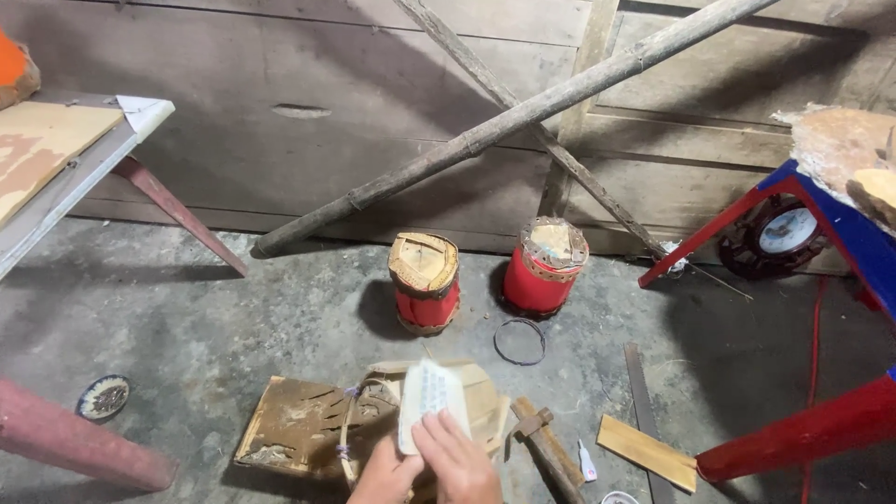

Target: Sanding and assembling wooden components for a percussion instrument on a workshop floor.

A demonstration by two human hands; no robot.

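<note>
Far left of the red drum with the square-patterned top [425, 282]: a slanted table edge with a brown board [42, 149] and a red leg [177, 213] running down to the concrete floor [187, 317]. Lower left of that drum, a small round patterned dish [103, 397] on the floor, and below it a thick reddish bar [79, 448] cutting across the corner. In front of the drum, toward the camera, a flat worn wooden board [294, 427] with a loop of thin bamboo strip [359, 425] lying on it. Left hand [385, 476], low in view, tucked under the white piece [427, 399]; finger state impossible to tell, fingers hidden. Right hand [459, 459] just beside it, fingers bent and pressed on the lower edge of the white piece, pinching it upright over the board. White piece directly in front of the drum, near it but apart. Right of the hands, a hammer with wooden handle [546, 448] on the floor. Right of the drum, a second red drum [544, 266] with a studded rim, a wire ring [519, 341] lying before it. Behind both, long bamboo poles [504, 121] leaning on a wooden wall. Further right, a flat metal strip [642, 397], a pale wood slat [646, 451], a round clock [782, 233] and a red-and-blue frame [840, 224].
</note>
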